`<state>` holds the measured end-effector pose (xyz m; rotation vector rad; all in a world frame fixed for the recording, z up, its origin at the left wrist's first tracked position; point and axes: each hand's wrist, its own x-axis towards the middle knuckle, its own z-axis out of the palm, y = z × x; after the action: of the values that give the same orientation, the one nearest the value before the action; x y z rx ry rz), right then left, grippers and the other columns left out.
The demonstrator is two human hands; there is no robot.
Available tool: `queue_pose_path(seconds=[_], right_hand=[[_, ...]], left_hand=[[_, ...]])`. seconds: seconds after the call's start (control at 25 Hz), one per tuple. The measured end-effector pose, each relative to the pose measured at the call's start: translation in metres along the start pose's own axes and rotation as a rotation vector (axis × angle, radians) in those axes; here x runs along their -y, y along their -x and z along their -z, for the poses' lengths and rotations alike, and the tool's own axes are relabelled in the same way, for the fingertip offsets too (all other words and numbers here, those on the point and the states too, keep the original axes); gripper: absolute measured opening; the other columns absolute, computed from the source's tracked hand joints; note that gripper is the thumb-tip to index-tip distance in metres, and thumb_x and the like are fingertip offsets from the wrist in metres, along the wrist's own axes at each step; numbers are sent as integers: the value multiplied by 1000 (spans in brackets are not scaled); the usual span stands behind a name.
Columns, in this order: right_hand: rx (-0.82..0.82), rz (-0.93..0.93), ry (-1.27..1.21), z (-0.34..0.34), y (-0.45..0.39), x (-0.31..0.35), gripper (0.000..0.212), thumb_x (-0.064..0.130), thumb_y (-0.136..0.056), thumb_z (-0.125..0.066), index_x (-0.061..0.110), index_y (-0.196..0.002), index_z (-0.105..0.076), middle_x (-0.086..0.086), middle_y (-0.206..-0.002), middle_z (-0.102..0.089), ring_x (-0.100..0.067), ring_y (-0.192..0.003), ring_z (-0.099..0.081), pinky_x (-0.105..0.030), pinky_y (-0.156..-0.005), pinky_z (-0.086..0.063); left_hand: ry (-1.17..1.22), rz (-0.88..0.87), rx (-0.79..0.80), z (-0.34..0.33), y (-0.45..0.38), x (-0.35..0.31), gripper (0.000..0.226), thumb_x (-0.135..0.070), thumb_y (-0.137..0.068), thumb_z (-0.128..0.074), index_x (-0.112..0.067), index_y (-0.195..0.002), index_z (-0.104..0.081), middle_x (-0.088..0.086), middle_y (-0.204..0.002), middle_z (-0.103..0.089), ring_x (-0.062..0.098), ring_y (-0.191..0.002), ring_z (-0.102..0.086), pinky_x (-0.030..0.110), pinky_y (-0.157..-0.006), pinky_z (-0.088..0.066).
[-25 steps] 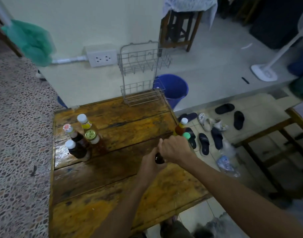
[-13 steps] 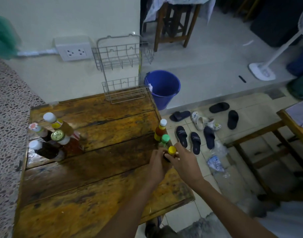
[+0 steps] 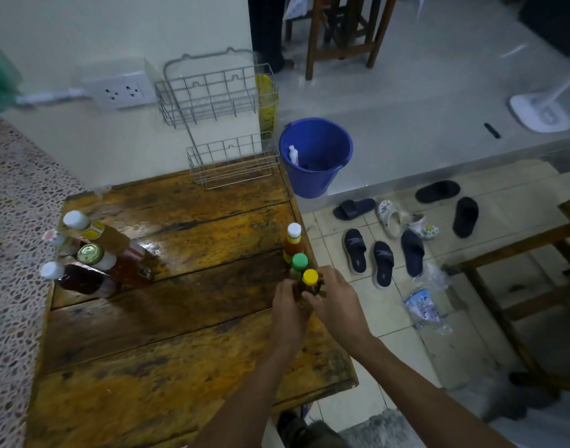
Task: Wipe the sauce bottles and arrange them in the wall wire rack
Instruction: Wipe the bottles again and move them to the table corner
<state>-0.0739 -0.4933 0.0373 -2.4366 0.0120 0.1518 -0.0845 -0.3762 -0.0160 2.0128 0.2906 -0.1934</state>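
Observation:
A small dark bottle with a yellow cap stands at the right edge of the wooden table. My left hand and my right hand both grip it from either side. Just behind it stand a green-capped bottle and an orange sauce bottle with a white cap. Several more bottles cluster at the table's left side. The two-tier wire rack hangs empty on the wall beyond the table's far edge.
A blue bucket sits on the floor right of the rack. Sandals and slippers lie scattered on the tiles to the right. A wall socket is left of the rack. A speckled stone counter borders the table's left.
The view has swung left and closer. The yellow-capped bottle went from between my hands at mid-table to the right edge, standing beside the green-capped and orange bottles.

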Motion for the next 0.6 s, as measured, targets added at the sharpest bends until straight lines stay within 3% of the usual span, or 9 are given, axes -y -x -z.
queue_pose_path(seconds=[0.08, 0.16, 0.28, 0.4, 0.48, 0.6], right_hand=[[-11, 2, -22, -3, 0, -3, 43, 33, -90, -76, 24, -123, -51, 4, -115, -64, -3, -90, -56, -4, -66, -41], [-4, -10, -56, -6, 0, -4, 44, 34, -90, -76, 24, -125, -51, 4, -117, -63, -2, -92, -58, -5, -68, -44], [-9, -16, -64, -8, -3, -6, 46, 35, -90, -76, 24, -127, -50, 4, -119, -62, -7, -97, -63, -12, -74, -53], [-4, -26, -55, -10, -5, -7, 45, 36, -89, -76, 23, -125, -51, 3, -119, -62, -8, -98, -65, -7, -70, -49], [-1, -31, -59, -8, -7, -7, 45, 35, -88, -77, 23, -123, -51, 4, -118, -62, -8, -98, -65, -3, -66, -44], [3, -10, -41, 0, -6, -4, 54, 41, -84, -80, 21, -124, -49, 3, -119, -60, -6, -95, -58, -4, -62, -40]], left_hand=[[-25, 55, -17, -3, -3, -1, 34, 2, -89, -69, -11, -119, -59, 7, -117, -62, 21, -107, -60, 32, -93, -52], [-13, 37, -35, -3, -3, 1, 35, 2, -89, -70, -16, -117, -60, 2, -117, -61, 15, -104, -60, 36, -91, -55], [-11, -28, -38, -5, -6, 11, 31, -8, -90, -75, -28, -107, -59, -9, -109, -55, 13, -97, -61, 47, -76, -60], [34, -33, -49, -5, -7, 10, 20, -31, -89, -69, -26, -106, -60, -6, -110, -55, 18, -100, -60, 52, -79, -60], [27, -49, -69, -5, -7, 8, 36, -51, -84, -56, -24, -107, -61, -4, -112, -55, 19, -101, -60, 53, -81, -60], [1, -80, -37, -2, -4, 7, 30, -38, -88, -68, -21, -112, -59, -3, -115, -55, 15, -102, -59, 47, -83, -59]])
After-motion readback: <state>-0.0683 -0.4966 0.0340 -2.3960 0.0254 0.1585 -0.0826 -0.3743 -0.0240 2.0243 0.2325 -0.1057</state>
